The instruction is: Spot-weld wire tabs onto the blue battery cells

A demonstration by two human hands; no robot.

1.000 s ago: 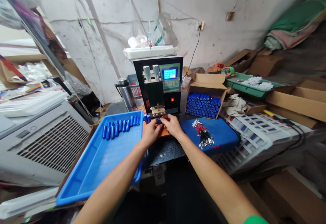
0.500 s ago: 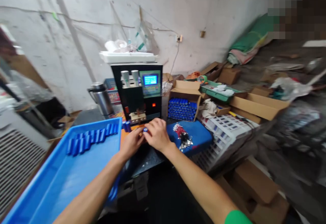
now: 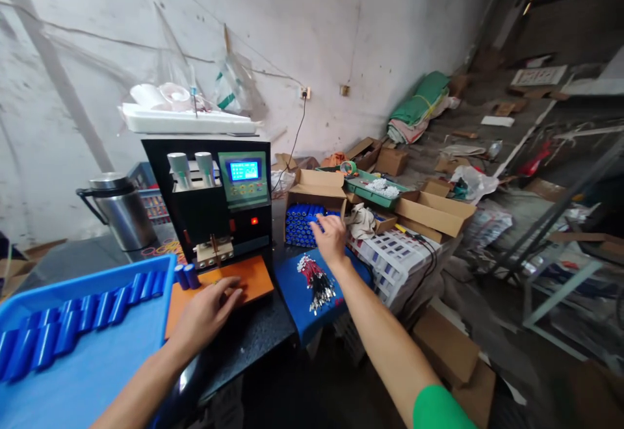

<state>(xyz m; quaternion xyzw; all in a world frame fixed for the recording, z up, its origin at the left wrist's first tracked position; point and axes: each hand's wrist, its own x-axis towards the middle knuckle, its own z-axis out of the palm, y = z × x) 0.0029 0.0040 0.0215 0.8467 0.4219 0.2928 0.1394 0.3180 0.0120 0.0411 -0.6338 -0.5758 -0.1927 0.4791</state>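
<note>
My left hand (image 3: pixel 214 305) rests over the orange board (image 3: pixel 256 279) in front of the black machine (image 3: pixel 205 208), fingers loosely curled and apart, with nothing visible in them. Two blue battery cells (image 3: pixel 186 277) stand upright on the board, left of that hand. At the open cardboard box (image 3: pixel 316 183), my right hand (image 3: pixel 331 237) has its thumb and fingers closed on a blue battery cell (image 3: pixel 312 219), partly hidden by the fingers. Blue cells (image 3: pixel 298 229) lie stacked in the box behind it. Red and black leads (image 3: pixel 316 281) lie bunched on a blue pad (image 3: pixel 292 286) below my right hand.
A blue tray (image 3: pixel 97 377) with rows of cells is at the left. Behind it stands a steel jug (image 3: pixel 121 211). A white plastic crate (image 3: pixel 390 260), a green tray (image 3: pixel 368 192) and cardboard boxes (image 3: pixel 433 211) are at the right.
My hands were together over a cell at the machine; they have parted. The right has moved right to the cell box, while the left stays by the board. The view has turned right.
</note>
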